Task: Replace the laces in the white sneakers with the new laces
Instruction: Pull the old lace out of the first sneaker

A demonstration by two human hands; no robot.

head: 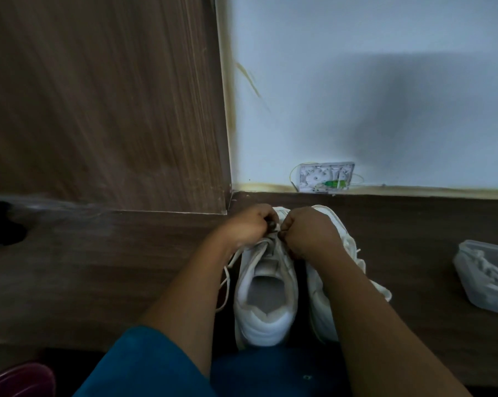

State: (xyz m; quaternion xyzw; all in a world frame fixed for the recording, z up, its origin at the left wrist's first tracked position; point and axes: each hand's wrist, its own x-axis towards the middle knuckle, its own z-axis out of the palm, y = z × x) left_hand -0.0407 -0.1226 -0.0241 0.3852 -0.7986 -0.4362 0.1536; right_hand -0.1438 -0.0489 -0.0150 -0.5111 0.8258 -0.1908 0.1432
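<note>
Lace (253, 245) seemingly in grip, both hands (249, 228) (309, 234)

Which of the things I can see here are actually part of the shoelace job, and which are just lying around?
Part of the job: left hand and right hand, both pinching the lace of one sneaker; the second sneaker beside it; the clear bag, seemingly of white laces.
Just lying about: the wall box, the dark red object, the black object.

Two white sneakers (260, 325) (319, 299), two hands (247, 227) (309, 233), one bag (485, 277).
</note>
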